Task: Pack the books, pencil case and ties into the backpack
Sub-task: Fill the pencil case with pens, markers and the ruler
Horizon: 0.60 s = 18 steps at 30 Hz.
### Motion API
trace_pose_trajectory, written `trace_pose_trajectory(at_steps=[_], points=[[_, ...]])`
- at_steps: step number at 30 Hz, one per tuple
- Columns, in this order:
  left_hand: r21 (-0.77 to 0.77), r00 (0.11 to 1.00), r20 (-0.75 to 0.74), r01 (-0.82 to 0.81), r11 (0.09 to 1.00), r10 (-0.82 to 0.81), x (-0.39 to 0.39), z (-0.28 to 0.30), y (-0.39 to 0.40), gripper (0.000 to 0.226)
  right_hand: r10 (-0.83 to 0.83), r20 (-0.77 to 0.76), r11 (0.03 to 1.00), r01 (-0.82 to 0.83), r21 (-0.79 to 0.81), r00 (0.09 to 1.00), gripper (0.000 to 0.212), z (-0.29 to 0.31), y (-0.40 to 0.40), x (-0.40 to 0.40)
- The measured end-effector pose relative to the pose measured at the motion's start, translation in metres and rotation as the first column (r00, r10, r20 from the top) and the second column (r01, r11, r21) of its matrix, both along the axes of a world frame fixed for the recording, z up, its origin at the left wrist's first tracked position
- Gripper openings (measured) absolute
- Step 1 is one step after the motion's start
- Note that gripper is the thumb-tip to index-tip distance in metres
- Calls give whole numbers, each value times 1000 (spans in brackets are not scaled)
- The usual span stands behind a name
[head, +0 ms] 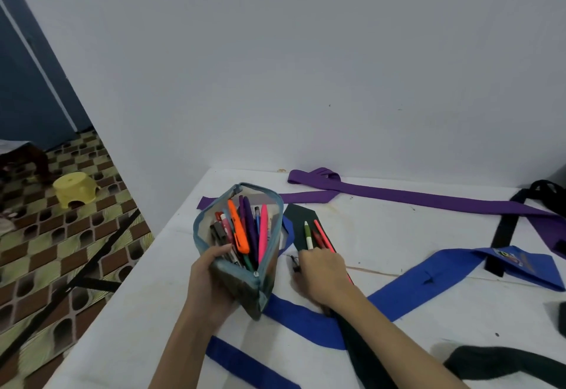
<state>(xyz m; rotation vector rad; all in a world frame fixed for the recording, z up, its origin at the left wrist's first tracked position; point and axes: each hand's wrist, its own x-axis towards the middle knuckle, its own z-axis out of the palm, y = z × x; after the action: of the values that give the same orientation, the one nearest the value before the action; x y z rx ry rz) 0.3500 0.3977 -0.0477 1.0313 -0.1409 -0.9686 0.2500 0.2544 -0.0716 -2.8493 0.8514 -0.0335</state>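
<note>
Because more pens are to go in, the case [242, 235] is held upright and unzipped at centre frame by the left hand [211, 284]; right of it, loose pens [315, 235] are gathered off a black tie [298, 223] by the curled right hand [321, 272].

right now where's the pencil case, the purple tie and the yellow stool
pencil case [266, 284]: head view, on its lower side wall below the zip.
purple tie [428, 197]: head view, middle of its long strip.
yellow stool [75, 186]: head view, on its top.
</note>
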Motion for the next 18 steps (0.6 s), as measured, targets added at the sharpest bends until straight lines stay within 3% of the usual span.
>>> trace_pose_trajectory(at_steps=[3, 6, 9, 11, 12, 13, 15, 17, 18], points=[[-19, 1000, -19, -5, 1000, 4, 1, -3, -1, 63, -72, 73, 970, 53, 239, 995, 20, 13, -16, -3], [-26, 1000, -18, -5, 1000, 5, 1, -8, -5, 54, -259, 415, 829, -20, 558, 872, 21, 45, -35, -17], [12, 1000, 31, 2, 1000, -2, -4, -10, -11, 71, -452, 717, 754, -201, 625, 531, 14, 91, -39, -34], [9, 999, 48, 23, 1000, -23, -8, -12, -18, 61, -494, 832, 772, -312, 554, 255, 13, 118, -34, -41], [-4, 998, 49, 46, 999, -46, -10, -13, -21, 57, -484, 856, 779, -355, 517, 185, 13, 125, -30, -43], [-14, 996, 53, 74, 997, -73, -14, -12, -24, 55, -455, 872, 779, -395, 487, 179, 12, 128, -25, -43], [-31, 991, 56, 120, 992, -118, -19, -11, -29, 52, -332, 889, 794, -415, 444, 315, 12, 121, -15, -38], [-43, 989, 36, 144, 989, -143, -23, -9, -34, 56, -87, 813, 874, -347, 339, 575, 10, 105, -9, -33], [-57, 989, 25, 147, 988, -146, -24, -8, -35, 58, 52, 696, 908, -323, 265, 716, 16, 99, -8, -31]])
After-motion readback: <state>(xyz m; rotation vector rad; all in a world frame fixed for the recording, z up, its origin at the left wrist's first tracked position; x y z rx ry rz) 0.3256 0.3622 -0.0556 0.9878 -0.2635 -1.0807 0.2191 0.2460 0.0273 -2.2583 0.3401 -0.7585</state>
